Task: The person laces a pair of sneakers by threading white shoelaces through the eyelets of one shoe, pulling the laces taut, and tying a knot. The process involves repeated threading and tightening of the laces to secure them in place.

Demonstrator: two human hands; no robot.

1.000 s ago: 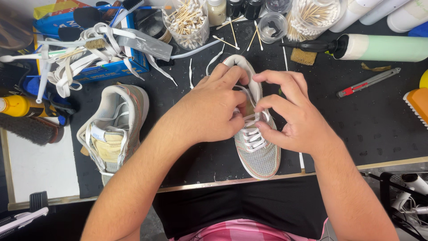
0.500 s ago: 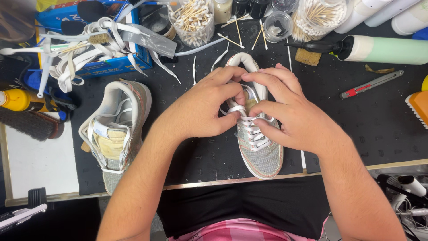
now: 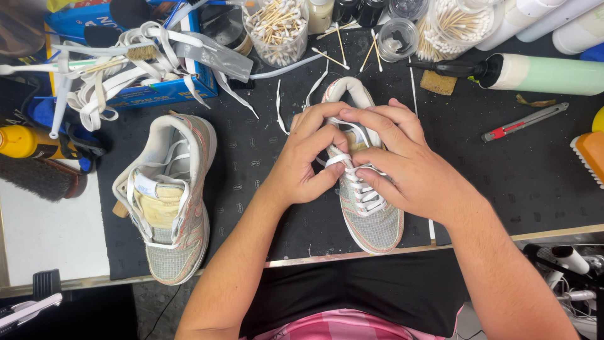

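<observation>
— Two hands are working on one sneaker [image 3: 371, 220], right?

— Yes. It is lying toe toward the person on the black mat [image 3: 503, 182], near the table's front edge. The left hand [image 3: 308, 160] is curling over its tongue area, fingers bent and closed, thumb pressing against the white lace [image 3: 365, 195]. The right hand [image 3: 402, 164] is lying across the shoe from the other side, fingers folded and pinching the same lace near the upper eyelets.

— Are both hands actually gripping the lace?

— Both are closing on it, and the two hands are touching each other at the fingertips above the tongue.

— What is sitting around them?

— A second sneaker [image 3: 167, 198] is lying to the left on the mat, unlaced, its yellowish insole showing. Behind it, a blue box [image 3: 163, 91] is holding a tangle of loose white laces [image 3: 126, 75]. A cup of cotton swabs [image 3: 277, 28] is standing at the back, with stray swabs scattered just beside it. To the right, a utility knife [image 3: 525, 121] is lying well apart from the hands, and a pale green bottle [image 3: 541, 72] is lying on its side beyond it.
</observation>
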